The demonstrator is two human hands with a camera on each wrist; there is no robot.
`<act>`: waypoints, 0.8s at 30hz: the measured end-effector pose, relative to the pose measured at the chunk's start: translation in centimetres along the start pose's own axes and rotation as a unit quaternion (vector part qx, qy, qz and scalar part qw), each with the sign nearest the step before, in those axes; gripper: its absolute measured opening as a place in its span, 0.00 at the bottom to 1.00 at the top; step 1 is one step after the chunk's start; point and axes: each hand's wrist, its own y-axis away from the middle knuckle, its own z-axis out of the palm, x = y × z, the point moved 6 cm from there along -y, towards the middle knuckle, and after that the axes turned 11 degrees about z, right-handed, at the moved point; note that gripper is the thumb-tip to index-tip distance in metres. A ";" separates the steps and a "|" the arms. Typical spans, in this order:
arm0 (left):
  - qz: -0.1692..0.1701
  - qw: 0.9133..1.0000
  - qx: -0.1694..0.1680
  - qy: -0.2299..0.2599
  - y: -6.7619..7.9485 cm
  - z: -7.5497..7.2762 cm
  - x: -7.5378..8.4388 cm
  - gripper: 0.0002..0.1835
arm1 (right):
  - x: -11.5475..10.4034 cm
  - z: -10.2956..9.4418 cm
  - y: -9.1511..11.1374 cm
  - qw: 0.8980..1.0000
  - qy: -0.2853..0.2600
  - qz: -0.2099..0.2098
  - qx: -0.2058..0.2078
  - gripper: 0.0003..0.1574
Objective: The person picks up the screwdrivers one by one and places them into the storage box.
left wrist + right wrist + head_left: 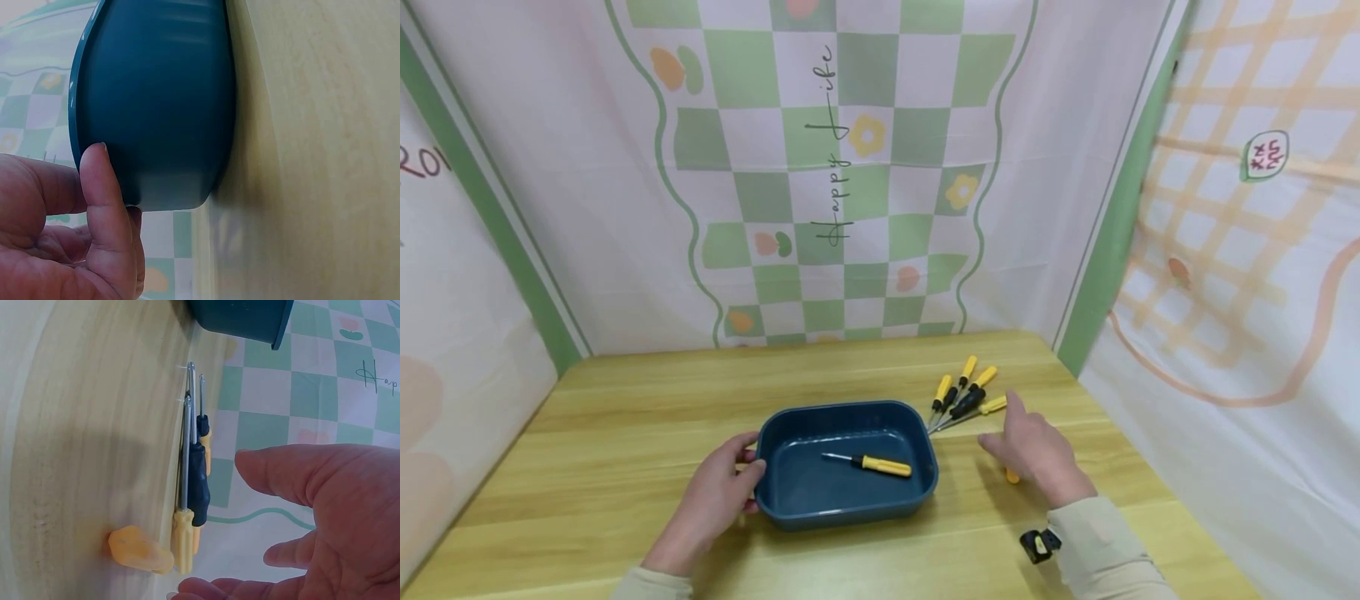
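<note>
Your left hand (722, 483) pinches the left rim of the box (850, 518), while your right hand (1033, 454), thumb and fingers apart, hovers empty over the desk (625, 433). One screwdriver (886, 467) lies in the box and five more screwdrivers (967, 404) lie bunched on the desk by its right end, so most of the work looks left to do. In the head view your right hand hides most of an orange piece (1012, 477), and you can't tell what it is.
</note>
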 end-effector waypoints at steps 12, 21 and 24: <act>-0.004 1.000 0.000 0.004 0.1 0.0 0.0 0.28 | 0.5 0.5 -0.2 1.000 0.009 0.023 -0.002 0.60; -0.001 1.000 -0.001 0.003 0.0 0.1 -0.1 0.27 | 0.9 1.0 -0.1 0.999 0.014 0.035 0.001 0.55; -0.001 1.000 0.002 0.006 0.1 0.1 -0.1 0.27 | 1.1 1.2 -0.2 0.999 0.020 0.035 0.002 0.55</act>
